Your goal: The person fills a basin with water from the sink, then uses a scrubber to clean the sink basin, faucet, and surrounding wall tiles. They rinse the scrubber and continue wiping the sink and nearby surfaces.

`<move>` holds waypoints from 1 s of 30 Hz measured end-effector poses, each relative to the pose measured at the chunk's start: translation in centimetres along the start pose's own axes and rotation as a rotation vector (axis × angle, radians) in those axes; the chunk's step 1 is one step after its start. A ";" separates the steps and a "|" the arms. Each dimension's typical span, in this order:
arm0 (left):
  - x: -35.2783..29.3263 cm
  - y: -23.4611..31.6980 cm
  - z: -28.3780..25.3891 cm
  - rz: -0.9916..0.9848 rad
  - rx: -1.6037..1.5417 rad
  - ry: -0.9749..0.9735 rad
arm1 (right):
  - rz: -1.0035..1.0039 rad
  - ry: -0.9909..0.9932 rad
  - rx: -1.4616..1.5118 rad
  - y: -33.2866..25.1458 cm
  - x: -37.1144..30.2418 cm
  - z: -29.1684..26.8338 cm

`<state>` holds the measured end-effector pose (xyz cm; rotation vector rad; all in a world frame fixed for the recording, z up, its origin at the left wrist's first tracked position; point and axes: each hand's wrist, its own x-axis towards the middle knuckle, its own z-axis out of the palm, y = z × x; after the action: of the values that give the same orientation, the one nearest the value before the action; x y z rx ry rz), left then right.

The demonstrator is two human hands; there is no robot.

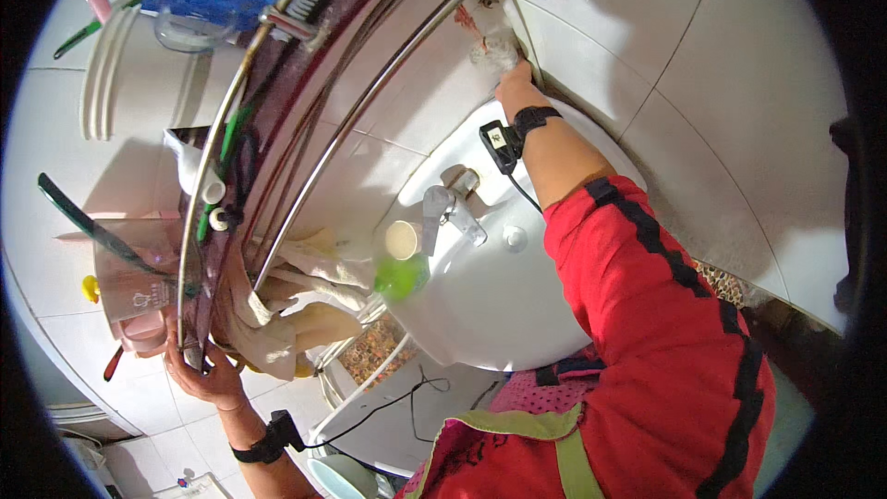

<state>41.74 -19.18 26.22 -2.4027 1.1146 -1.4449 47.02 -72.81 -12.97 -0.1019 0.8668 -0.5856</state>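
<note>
My right hand (pixel 517 81) reaches past the sink into the tiled corner, where a whitish, crumpled wad (pixel 494 52) shows at its fingers, against the wall. The fingers are mostly hidden, and the wad's kind is unclear. Reddish-brown marks (pixel 465 18) stain the tile just above. At the lower left, my left hand (pixel 211 377) is closed around the near end of a curved wall shelf (pixel 309 46) with metal rails. Below my right forearm lies the white sink (pixel 517 305) with its chrome faucet (pixel 453 212).
On the shelf are a toothbrush (pixel 303 2), a white tube (pixel 191 164) and a clear pinkish cup (pixel 139 268). Cloths (pixel 309 328) hang beneath it. A small cup (pixel 402 240) and a bright green item (pixel 399 277) stand on the sink's left rim. A black cable (pixel 411 395) hangs below.
</note>
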 end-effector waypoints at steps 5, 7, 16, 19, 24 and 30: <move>0.2 0.5 -0.1 0.020 -0.050 0.009 | -0.450 -0.010 -0.424 0.0 1.7 -0.6; 0.4 0.6 -0.1 0.045 -0.060 0.028 | -0.156 0.050 -0.195 -0.8 1.0 -0.6; 0.3 0.7 -0.1 0.041 -0.049 0.008 | -0.918 0.197 -0.741 3.1 3.8 -0.8; 0.4 0.7 -0.4 0.038 -0.057 -0.039 | -0.825 -0.128 -2.147 1.9 8.4 -2.2; 0.6 1.1 -0.3 0.015 -0.068 -0.026 | -0.329 -0.131 -0.487 1.7 -1.0 -2.6; 0.9 1.3 -0.1 0.015 -0.053 -0.017 | -0.716 -0.659 -1.283 8.1 -16.1 -1.5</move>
<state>41.28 -20.67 26.33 -2.4316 1.1785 -1.4050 41.42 -57.33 -5.44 -1.7259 0.4089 -0.5064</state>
